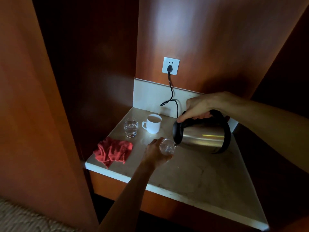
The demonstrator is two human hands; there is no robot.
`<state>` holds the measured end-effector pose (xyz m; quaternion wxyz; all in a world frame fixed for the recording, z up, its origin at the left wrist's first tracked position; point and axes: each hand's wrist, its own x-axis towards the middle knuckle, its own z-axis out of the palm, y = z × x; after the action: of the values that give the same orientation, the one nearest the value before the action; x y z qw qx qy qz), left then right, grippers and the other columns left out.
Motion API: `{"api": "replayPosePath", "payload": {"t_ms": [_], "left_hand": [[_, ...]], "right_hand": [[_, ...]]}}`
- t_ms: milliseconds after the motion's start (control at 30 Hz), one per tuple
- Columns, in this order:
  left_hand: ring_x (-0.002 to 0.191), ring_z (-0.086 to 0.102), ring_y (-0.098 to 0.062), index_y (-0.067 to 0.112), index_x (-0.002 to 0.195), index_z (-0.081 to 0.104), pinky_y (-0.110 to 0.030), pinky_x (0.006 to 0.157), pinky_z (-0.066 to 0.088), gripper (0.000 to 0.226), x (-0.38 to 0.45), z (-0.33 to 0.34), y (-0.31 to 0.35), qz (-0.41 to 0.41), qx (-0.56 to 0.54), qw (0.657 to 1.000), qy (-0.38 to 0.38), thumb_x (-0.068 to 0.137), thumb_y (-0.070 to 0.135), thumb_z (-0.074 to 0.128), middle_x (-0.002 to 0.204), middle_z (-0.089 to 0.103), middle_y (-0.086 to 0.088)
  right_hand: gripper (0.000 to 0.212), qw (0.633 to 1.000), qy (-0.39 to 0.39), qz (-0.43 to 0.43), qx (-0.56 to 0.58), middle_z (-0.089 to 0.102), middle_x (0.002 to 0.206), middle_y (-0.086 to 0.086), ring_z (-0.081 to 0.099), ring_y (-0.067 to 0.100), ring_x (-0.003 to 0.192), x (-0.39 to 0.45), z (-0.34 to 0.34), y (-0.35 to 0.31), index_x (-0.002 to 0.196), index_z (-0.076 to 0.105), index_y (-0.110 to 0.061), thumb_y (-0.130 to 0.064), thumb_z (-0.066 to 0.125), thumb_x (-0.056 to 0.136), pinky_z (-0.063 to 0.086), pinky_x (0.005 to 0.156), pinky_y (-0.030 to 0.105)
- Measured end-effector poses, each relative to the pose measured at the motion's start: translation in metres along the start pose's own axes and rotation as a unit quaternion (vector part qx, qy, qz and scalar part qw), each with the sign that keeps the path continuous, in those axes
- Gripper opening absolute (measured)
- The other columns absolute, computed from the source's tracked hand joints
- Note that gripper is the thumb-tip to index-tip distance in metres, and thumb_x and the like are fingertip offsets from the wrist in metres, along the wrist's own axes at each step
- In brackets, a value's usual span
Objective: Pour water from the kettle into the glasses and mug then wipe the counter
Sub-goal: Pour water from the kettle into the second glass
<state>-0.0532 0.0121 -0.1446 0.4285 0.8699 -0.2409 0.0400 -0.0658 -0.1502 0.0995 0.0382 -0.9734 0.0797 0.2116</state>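
Head view: bare counter (197,178) runs from both hands toward its near edge; wood walls close in beyond them. Right hand (199,107) grips the tilted kettle (202,136) by its handle, spout touching the glass (167,147) held in the left hand (154,153). Beyond the left hand: red cloth (112,151), second glass (131,127), mug (153,123).

On the counter (192,178), taking the mug (153,125) as landmark: one glass (131,127) stands just left of it, the cloth (113,151) lies left and nearer, the second glass (167,147) sits in front, and the tilted kettle (202,136) is to its right, spout at that glass's rim.
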Motion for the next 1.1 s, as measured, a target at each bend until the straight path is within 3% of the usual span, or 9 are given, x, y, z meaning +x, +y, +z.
{"api": "replayPosePath", "payload": {"t_ms": [567, 967, 1100], "left_hand": [[0.097, 0.068, -0.022, 0.022, 0.128, 0.061, -0.027, 0.087, 0.051, 0.076, -0.002, -0.003, 0.004, 0.002, -0.002, 1.0, 0.001, 0.059, 0.034, 0.089, 0.114, 0.068, -0.002], [0.101, 0.066, -0.021, 0.024, 0.129, 0.059, -0.031, 0.089, 0.053, 0.076, -0.003, -0.005, 0.006, -0.004, 0.004, 1.0, -0.003, 0.06, 0.042, 0.087, 0.115, 0.067, 0.0], [0.1, 0.066, -0.021, 0.025, 0.128, 0.059, -0.031, 0.09, 0.054, 0.076, -0.002, -0.004, 0.004, -0.007, 0.003, 1.0, -0.007, 0.059, 0.041, 0.087, 0.114, 0.067, 0.001]], "right_hand": [[0.058, 1.0, -0.006, 0.009, -0.017, 0.04, 0.053, 0.004, 0.031, 0.021, 0.041, 0.003, -0.001, -0.007, 0.061, 0.05, -0.015, -0.07, 0.069, 0.07, 0.03, 0.048, 0.024], [0.06, 0.999, -0.025, 0.008, -0.029, 0.043, 0.063, 0.007, 0.032, 0.022, 0.048, 0.008, -0.004, -0.015, 0.068, 0.055, -0.014, -0.072, 0.071, 0.062, 0.033, 0.055, 0.033], [0.06, 0.999, -0.024, 0.004, -0.039, 0.044, 0.062, 0.006, 0.033, 0.022, 0.048, 0.009, -0.004, -0.018, 0.071, 0.056, -0.014, -0.072, 0.07, 0.063, 0.033, 0.052, 0.03]]}}
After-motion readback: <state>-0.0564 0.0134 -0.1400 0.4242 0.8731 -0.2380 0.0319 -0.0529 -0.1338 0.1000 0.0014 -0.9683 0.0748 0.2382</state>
